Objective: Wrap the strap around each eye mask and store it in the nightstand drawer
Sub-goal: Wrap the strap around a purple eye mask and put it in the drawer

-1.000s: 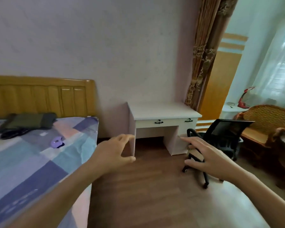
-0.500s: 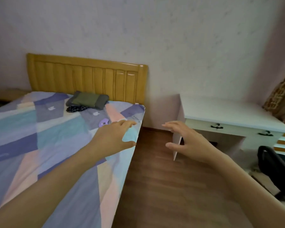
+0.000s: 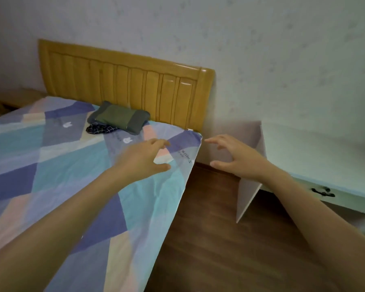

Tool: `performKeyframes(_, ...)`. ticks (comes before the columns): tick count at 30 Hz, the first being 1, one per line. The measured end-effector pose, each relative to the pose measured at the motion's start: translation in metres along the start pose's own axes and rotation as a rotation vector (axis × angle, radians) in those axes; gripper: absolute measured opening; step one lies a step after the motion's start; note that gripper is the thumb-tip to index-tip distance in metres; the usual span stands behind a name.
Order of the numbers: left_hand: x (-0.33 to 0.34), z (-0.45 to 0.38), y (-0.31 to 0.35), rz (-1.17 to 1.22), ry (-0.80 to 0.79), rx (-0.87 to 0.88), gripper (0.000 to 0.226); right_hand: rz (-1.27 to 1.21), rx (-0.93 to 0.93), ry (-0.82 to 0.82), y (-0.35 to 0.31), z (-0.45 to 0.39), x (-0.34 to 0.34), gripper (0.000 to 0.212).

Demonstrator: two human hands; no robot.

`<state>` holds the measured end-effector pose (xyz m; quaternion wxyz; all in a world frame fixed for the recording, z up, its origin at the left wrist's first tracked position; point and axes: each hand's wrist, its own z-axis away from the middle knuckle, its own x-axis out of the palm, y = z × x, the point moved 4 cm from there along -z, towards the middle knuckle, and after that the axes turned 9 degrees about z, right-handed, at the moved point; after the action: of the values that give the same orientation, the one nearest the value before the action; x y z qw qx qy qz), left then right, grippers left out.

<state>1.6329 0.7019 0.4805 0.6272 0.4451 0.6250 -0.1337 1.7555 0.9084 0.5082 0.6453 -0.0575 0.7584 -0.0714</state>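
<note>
Dark checked eye mask (image 3: 101, 129) lies well beyond both empty hands

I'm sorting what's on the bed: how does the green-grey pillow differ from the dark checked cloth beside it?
The green-grey pillow is larger, plain and plump, lying against the headboard; the dark checked cloth is smaller, patterned and crumpled, nearer the viewer. Both rest untouched on the patchwork bedcover, beyond the left hand.
</note>
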Motion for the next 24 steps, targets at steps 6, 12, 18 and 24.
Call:
performKeyframes(6,0.027,-0.087,-0.102,0.02,0.015,-0.368,0.061,-0.045,-0.154,-0.171,0.06,-0.172,0.071,0.058)
performKeyframes(12,0.056,-0.137,-0.194,-0.031,-0.007,-0.56,0.063,-0.003,-0.35,-0.354,0.069,-0.315,0.147,0.057)
performKeyframes(18,0.098,-0.199,-0.287,0.01,-0.065,-0.687,0.064,0.031,-0.463,-0.479,0.064,-0.431,0.223,0.057)
performKeyframes(24,0.147,-0.266,-0.355,0.092,-0.087,-0.781,0.058,0.031,-0.562,-0.595,0.071,-0.514,0.296,0.054)
